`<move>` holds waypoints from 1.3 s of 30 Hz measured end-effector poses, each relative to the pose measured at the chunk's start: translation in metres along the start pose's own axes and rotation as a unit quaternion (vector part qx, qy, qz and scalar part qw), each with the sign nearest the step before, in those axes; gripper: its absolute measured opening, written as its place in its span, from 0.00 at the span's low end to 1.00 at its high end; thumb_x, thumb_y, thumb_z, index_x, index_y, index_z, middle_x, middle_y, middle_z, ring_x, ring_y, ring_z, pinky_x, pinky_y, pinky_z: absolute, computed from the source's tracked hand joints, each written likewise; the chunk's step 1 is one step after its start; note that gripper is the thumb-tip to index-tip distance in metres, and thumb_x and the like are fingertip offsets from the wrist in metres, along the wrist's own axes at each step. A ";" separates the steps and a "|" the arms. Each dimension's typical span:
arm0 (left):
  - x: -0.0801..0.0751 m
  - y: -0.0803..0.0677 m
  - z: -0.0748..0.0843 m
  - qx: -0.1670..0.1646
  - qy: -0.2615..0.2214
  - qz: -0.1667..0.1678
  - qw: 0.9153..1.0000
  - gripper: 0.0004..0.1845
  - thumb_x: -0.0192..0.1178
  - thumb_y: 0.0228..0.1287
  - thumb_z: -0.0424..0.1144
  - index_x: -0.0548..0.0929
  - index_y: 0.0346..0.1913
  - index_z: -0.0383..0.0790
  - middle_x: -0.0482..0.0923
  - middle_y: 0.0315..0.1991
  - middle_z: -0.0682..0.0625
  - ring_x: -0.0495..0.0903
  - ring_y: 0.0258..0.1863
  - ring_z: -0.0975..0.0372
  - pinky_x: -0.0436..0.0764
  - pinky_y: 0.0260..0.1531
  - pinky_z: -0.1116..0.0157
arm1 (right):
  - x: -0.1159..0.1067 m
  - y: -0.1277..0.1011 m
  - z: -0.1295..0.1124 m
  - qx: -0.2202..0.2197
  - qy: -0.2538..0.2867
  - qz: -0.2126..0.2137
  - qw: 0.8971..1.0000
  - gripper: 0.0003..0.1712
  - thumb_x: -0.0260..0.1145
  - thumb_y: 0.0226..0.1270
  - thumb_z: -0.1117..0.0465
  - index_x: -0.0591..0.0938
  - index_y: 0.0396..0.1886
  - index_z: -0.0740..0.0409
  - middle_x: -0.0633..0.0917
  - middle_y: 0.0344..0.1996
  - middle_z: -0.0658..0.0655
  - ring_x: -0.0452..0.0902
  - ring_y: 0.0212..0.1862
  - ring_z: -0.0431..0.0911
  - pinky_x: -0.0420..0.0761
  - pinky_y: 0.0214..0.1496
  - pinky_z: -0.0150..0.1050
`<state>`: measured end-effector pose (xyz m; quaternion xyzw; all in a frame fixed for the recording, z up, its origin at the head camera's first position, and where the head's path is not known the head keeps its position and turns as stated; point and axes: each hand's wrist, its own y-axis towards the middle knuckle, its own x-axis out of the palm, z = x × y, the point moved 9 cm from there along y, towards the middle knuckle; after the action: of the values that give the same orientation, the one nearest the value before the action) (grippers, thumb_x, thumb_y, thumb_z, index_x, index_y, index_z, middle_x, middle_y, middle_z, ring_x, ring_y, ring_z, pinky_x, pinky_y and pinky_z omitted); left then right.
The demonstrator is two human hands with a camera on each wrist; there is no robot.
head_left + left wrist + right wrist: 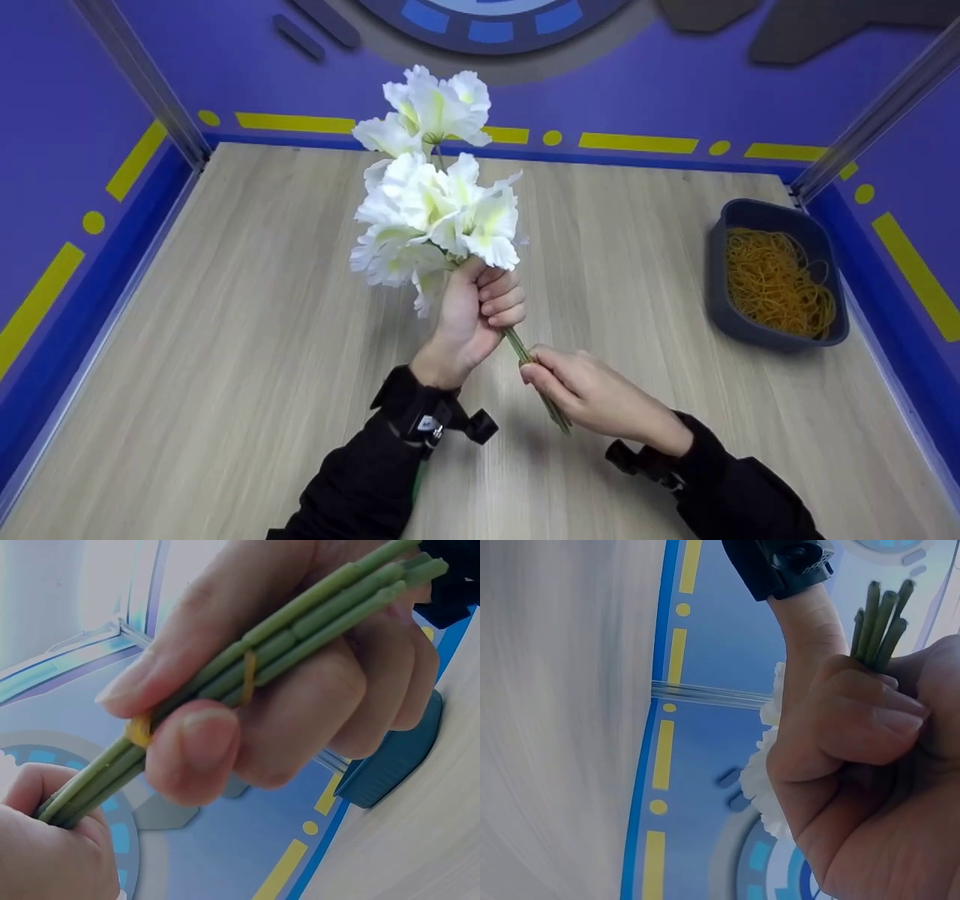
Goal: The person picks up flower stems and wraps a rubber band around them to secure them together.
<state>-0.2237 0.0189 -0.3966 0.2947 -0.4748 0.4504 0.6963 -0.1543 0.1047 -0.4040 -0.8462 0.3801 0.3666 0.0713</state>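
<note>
A bunch of white artificial flowers (439,206) with yellow-green centres is held above the table. My left hand (480,307) grips its green stems just below the blooms. Lower down, my right hand (592,390) pinches the same stems between thumb and fingers. In the left wrist view a yellow rubber band (140,730) circles the stems by the right thumb and fingertip, and a strand of band (249,678) also crosses them nearer the cut ends. The stem ends (881,622) stick out past the right hand in the right wrist view.
A dark grey bin (776,337) filled with tan rubber bands (776,281) stands at the right side of the wooden table (247,360). Blue-purple panels (637,97) with yellow markings wall the table at the back and both sides.
</note>
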 end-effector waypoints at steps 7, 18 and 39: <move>0.004 0.001 0.001 0.000 0.029 -0.009 1.000 0.23 0.36 0.77 0.39 0.61 0.17 0.49 0.58 0.12 0.61 0.58 0.10 0.72 0.55 0.12 0.76 | 0.000 0.000 -0.001 -0.007 0.009 0.013 1.000 0.11 0.53 0.82 0.61 0.75 0.34 0.51 0.67 0.21 0.38 0.62 0.20 0.31 0.66 0.20 0.29; 0.008 -0.001 0.003 0.001 0.110 0.000 0.994 0.18 0.43 0.77 0.40 0.64 0.24 0.47 0.59 0.17 0.57 0.61 0.16 0.67 0.66 0.22 0.71 | -0.006 -0.001 -0.004 -0.019 0.017 0.041 0.999 0.09 0.53 0.81 0.63 0.75 0.36 0.52 0.68 0.22 0.39 0.62 0.22 0.31 0.68 0.21 0.29; 0.028 -0.012 0.029 0.179 0.684 0.003 0.707 0.17 0.54 0.78 0.47 0.85 0.55 0.39 0.83 0.36 0.55 0.76 0.28 0.65 0.76 0.28 0.67 | -0.025 0.001 0.005 -0.019 0.011 0.153 0.988 0.08 0.54 0.78 0.70 0.75 0.38 0.55 0.67 0.24 0.39 0.59 0.24 0.33 0.65 0.23 0.31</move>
<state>-0.2202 -0.0008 -0.3599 0.0232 0.2206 0.6075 0.7627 -0.1692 0.1207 -0.3903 -0.7833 0.4987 0.3712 -0.0058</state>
